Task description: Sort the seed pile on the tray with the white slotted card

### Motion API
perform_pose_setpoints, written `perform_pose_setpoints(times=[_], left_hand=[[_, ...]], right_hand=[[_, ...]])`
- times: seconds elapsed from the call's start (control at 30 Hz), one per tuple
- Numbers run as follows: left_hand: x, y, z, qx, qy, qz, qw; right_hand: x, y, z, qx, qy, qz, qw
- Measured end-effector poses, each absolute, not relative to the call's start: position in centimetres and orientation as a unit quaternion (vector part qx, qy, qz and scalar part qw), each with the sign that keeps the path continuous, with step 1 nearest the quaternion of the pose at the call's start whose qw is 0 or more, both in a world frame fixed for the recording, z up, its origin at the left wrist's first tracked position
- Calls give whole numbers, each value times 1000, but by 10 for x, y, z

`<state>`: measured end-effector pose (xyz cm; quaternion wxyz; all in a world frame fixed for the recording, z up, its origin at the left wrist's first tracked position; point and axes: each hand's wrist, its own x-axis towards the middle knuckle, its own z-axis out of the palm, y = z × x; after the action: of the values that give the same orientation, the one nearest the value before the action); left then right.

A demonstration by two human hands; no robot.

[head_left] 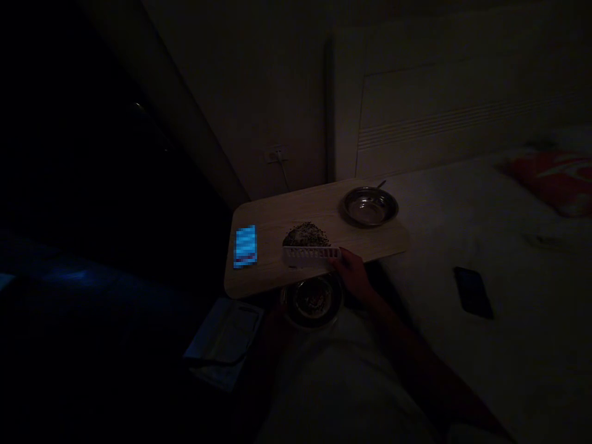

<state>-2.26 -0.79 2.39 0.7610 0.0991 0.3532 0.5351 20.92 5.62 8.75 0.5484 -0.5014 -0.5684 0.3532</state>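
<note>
My right hand (pixel 352 271) is closed around the right end of a white slotted plastic strip, perhaps the side of a small basket (pixel 309 253). Directly behind the strip, a heap of small dark and pale bits, like seeds (pixel 308 235), lies on a small wooden-topped table (pixel 272 216). Below the table's front edge is a round metal bowl (pixel 313 300) with some dark bits in it. My left hand (pixel 277 324) is a dim shape at the bowl's left side; its fingers are lost in the dark.
A shiny metal basin (pixel 370 206) with a handle sticking out stands at the table's back right. A lit phone (pixel 245 246) lies on the left. On the bed (pixel 430 246) are a dark phone (pixel 472 292) and a red item (pixel 555 182). A pale box-like object (pixel 226 339) sits lower left.
</note>
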Motion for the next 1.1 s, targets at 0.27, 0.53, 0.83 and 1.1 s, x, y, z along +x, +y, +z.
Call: perform_pose_setpoints(times=[0.27,0.53,0.83,1.1], left_hand=[[-23,-9,26,127,362,540,749],[-18,-10,40,110,348,542,757],[-15,-9,44,125,337,547,756],[-24,-8,33,115,328,535,770]], right_hand=[[210,57,84,-493,-574,363,544],[211,55,89,-468,-588,393,530],[219,54,87,-451,-602,414,513],[237,54,80,-472,-565,418,531]])
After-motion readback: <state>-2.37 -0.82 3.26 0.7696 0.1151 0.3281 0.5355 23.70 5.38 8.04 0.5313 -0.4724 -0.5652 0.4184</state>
